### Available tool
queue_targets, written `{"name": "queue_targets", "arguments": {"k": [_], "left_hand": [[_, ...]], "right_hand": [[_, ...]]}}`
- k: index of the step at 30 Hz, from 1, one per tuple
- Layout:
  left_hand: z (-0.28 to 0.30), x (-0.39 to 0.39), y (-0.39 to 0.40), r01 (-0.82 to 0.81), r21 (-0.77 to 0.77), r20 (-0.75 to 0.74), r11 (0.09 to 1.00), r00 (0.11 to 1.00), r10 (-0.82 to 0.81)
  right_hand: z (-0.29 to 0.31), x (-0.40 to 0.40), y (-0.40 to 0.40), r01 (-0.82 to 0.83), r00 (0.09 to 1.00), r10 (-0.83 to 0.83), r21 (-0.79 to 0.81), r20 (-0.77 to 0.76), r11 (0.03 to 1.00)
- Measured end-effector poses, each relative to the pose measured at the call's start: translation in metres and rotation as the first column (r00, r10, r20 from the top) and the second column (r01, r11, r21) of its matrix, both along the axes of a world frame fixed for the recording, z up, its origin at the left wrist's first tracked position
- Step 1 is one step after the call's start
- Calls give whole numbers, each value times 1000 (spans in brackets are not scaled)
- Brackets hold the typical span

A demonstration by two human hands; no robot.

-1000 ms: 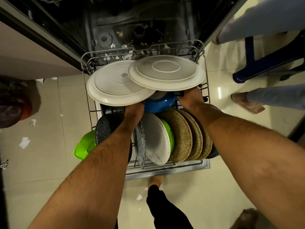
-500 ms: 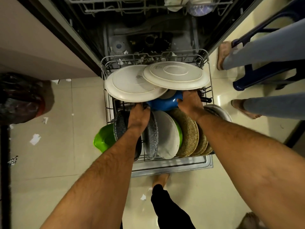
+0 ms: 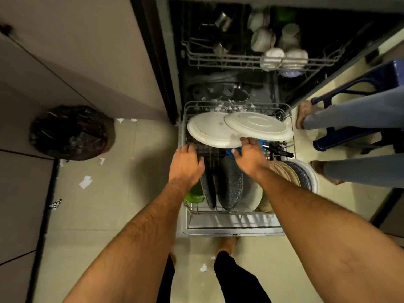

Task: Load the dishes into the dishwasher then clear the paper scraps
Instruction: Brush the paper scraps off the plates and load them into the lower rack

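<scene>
Two white plates [image 3: 220, 132] lie flat and overlapping at the lower rack's [image 3: 234, 228] far edge. The left hand [image 3: 187, 164] hovers relaxed; the right hand [image 3: 251, 155] touches the lower plate's rim with straight fingers. Pushing the rack in could slide them off; paper scraps [image 3: 85, 182] remain on the floor.

Likely a home kitchen: open dishwasher [image 3: 229, 84], cabinets [image 3: 76, 62], tiled floor [image 3: 109, 204].
</scene>
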State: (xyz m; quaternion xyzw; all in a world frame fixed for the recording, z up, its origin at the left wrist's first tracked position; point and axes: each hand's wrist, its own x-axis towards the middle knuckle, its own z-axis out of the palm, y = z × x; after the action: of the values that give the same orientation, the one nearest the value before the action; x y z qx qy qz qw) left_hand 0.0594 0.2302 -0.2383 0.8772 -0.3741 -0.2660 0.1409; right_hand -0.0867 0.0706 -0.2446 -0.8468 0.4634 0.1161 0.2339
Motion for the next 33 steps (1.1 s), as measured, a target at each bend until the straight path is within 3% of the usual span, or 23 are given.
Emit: {"name": "queue_targets", "arguments": {"k": [4, 14, 23, 33], "left_hand": [[47, 48, 44, 44, 8, 179, 999, 983, -45], [201, 204, 191, -199, -41, 413, 979, 889, 198], [331, 327, 293, -417, -211, 514, 884, 722, 464], [418, 444, 355, -522, -330, 589, 786, 537, 604]], "right_hand": [[48, 54, 42, -82, 995, 85, -68, 47, 994], [209, 234, 163, -328, 904, 382, -263, 191, 908], [328, 399, 253, -508, 706, 663, -473, 250, 720], [417, 559, 310, -583, 492, 830, -610, 262, 538]]}}
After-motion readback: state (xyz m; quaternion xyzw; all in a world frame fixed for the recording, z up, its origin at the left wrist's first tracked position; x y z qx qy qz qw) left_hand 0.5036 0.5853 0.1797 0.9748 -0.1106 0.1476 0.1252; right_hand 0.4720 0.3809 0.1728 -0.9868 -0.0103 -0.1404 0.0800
